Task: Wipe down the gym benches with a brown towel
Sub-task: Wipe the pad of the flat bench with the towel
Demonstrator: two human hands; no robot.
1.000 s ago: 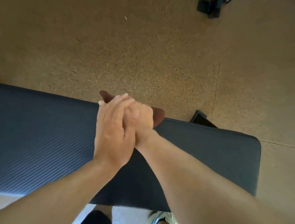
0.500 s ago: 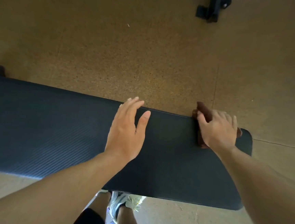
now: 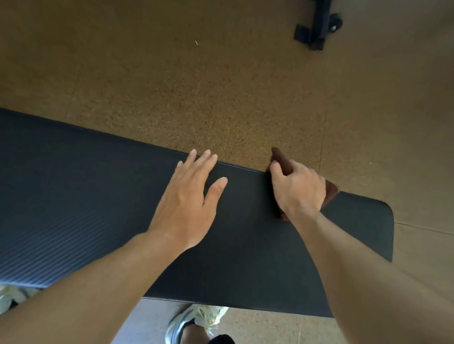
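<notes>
I see the dark padded desk (image 3: 80,200) stretching across the view, its ribbed surface catching light on the left part. My right hand (image 3: 298,190) sits at the far edge near the rounded right end, fingers (image 3: 275,173) curled down over the brown towel (image 3: 331,192), which is bunched under the palm; a corner sticks out past the far edge and another bit shows by the wrist. I think the thumb is tucked under, though the view hides it. My left hand (image 3: 187,204) lies flat on the pad just beside it, fingers straight and slightly spread, holding nothing, fingertips at the far edge. Pale sneakers (image 3: 193,325) stand on the speckled floor (image 3: 147,68) below. A black equipment foot (image 3: 319,23) sits beyond.
</notes>
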